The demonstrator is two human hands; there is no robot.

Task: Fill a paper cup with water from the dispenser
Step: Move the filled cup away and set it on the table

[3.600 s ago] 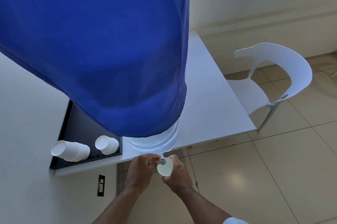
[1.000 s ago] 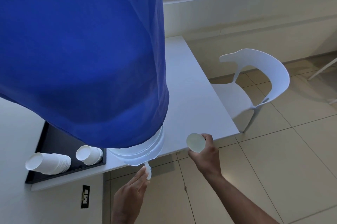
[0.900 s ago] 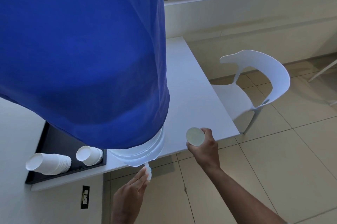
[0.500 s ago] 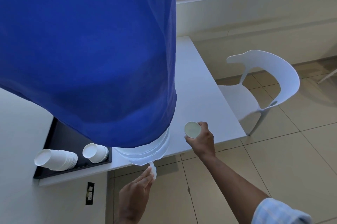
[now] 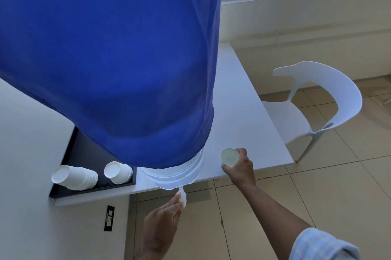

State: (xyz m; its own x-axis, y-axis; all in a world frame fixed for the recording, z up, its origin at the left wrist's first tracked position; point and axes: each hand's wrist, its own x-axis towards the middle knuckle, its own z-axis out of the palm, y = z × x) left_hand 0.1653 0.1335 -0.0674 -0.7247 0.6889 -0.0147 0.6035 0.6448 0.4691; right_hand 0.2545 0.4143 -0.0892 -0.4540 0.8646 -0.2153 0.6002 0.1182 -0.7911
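The dispenser (image 5: 173,175) is a big water bottle under a blue cloth cover (image 5: 110,59), standing near the front edge of a white table (image 5: 243,124). Its small white tap (image 5: 182,194) juts out below the table's edge. My left hand (image 5: 161,222) reaches up with its fingertips touching the tap. My right hand (image 5: 239,166) holds a white paper cup (image 5: 230,157) upright above the table's front edge, to the right of the dispenser and away from the tap. The cup's inside looks pale; I cannot tell how much water is in it.
A black tray (image 5: 84,154) left of the dispenser holds two stacks of paper cups (image 5: 74,177) (image 5: 117,172) lying on their sides. A white plastic chair (image 5: 313,111) stands right of the table on the tiled floor. A wall socket (image 5: 109,218) sits below the table.
The cup was under the tap with both hands there; my right hand has carried it up and right, over the table's edge. My left hand stays with its fingertips at the tap.
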